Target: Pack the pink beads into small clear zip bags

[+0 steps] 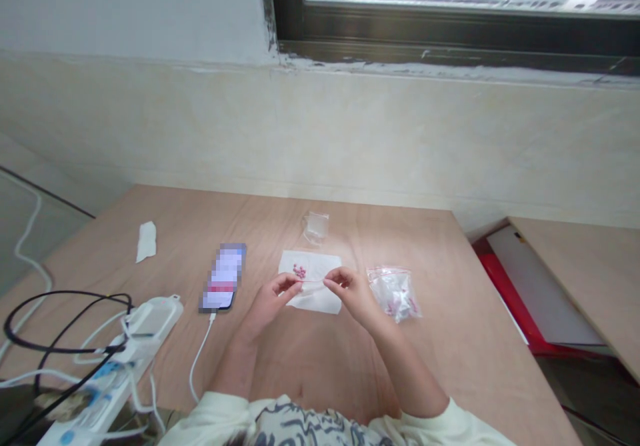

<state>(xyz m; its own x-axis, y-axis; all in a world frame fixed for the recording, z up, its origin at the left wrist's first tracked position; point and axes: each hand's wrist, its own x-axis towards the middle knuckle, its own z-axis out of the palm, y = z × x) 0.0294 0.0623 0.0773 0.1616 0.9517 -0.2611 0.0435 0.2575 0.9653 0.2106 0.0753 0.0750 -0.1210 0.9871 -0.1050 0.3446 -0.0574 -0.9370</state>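
Both my hands hover over a white paper sheet (311, 296) on the wooden table (280, 223). My left hand (273, 301) and my right hand (353, 293) pinch a thin pinkish thread (314, 281) stretched between them. A small cluster of pink beads (299, 271) lies near the thread's left part, though I cannot tell if they are strung on it. Right of my right hand lies a clear plastic bag of pink and white beads (394, 293). Farther back sits a small, crumpled clear plastic bag (316, 227).
A smartphone (223, 278) with a white charging cable (200, 353) lies left of my hands. Beyond it are a white tissue (146, 241) and a white power strip (115, 366) with black and white cables. The table's right edge drops off near a red folder (505, 286).
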